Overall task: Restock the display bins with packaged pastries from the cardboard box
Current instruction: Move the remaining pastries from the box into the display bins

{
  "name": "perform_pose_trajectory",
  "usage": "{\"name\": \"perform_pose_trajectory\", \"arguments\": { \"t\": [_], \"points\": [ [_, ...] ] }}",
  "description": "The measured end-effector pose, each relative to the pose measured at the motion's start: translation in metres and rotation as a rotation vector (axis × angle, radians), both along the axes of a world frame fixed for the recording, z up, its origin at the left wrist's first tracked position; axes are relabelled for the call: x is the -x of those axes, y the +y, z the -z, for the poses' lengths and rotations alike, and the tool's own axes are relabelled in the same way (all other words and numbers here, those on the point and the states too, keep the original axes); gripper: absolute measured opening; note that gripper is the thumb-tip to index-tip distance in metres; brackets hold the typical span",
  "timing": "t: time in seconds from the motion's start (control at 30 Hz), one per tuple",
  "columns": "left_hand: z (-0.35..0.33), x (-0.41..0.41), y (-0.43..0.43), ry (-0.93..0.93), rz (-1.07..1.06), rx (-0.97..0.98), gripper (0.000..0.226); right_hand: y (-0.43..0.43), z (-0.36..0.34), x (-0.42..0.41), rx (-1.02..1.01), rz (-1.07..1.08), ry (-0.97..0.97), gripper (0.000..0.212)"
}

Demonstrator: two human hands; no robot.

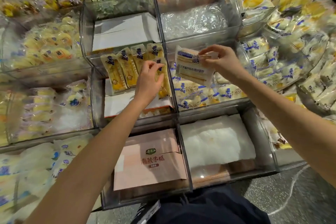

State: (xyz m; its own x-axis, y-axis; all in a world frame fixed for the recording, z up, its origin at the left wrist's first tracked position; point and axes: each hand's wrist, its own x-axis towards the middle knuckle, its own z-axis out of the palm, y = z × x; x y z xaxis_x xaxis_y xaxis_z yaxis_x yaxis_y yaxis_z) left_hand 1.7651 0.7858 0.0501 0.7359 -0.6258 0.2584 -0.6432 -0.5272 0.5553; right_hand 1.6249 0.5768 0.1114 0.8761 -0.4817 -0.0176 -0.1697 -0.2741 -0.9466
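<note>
My left hand (150,80) rests on a yellow packaged pastry (163,85) at the right end of a row of yellow pastry packs (121,67) standing in the middle clear bin (94,96). My right hand (221,60) pinches the top edge of a white-and-blue sandwich bread pack (192,69), holding it in the air above the neighbouring bin of blue-labelled bread packs (205,94). A white cardboard insert (120,103) lies under the yellow packs. No brown cardboard box is in view.
Clear acrylic bins stand in tiers. A pink carton (149,162) fills the near middle bin; a white wrapped bundle (216,143) fills the near right one. Heaps of yellow packs (49,49) lie left, blue-striped packs (269,63) right. Grey floor (291,194) is at bottom right.
</note>
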Motion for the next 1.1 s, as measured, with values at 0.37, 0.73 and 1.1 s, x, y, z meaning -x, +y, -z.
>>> {"name": "perform_pose_trajectory", "arguments": {
  "t": [0.37, 0.73, 1.1],
  "points": [
    [-0.039, 0.082, -0.059, 0.499, 0.114, 0.03, 0.093, -0.009, -0.011, 0.022, -0.013, -0.156, -0.077, 0.017],
    [-0.049, 0.12, -0.08, 0.746, 0.085, 0.337, 0.049, -0.014, -0.027, 0.062, -0.304, -0.291, -0.08, 0.028],
    [-0.036, 0.146, -0.048, 0.971, 0.042, 0.447, 0.048, -0.008, -0.008, 0.133, 0.306, -0.048, 0.081, 0.049]
  ]
}}
